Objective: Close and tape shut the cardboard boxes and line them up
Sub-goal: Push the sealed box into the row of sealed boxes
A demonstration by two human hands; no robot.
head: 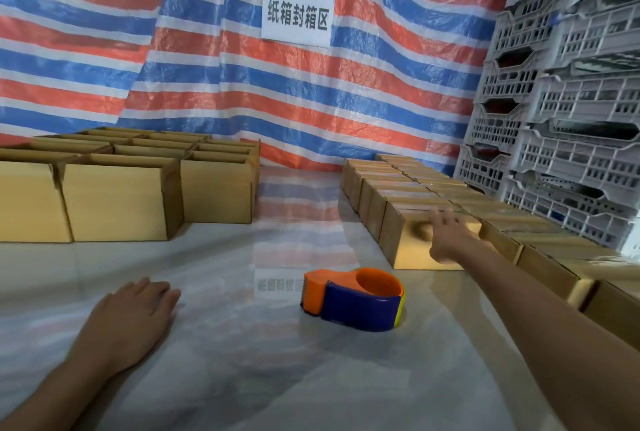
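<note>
Several open cardboard boxes [114,200] stand in rows at the left, flaps up. At the right, several taped boxes run in two lines toward the back. My right hand [446,236] reaches out with straight fingers against the near face and top edge of the closest taped box [408,250] in the left line. My left hand [138,313] lies flat, palm down, on the glossy floor. An orange and blue tape dispenser [356,299] lies on the floor between my hands, touched by neither.
A red, white and blue striped tarp [207,67] with a white paper sign [298,13] hangs behind. Stacked grey plastic crates [561,119] fill the right side behind the taped boxes. Glossy pale floor [294,222] runs between the two box groups.
</note>
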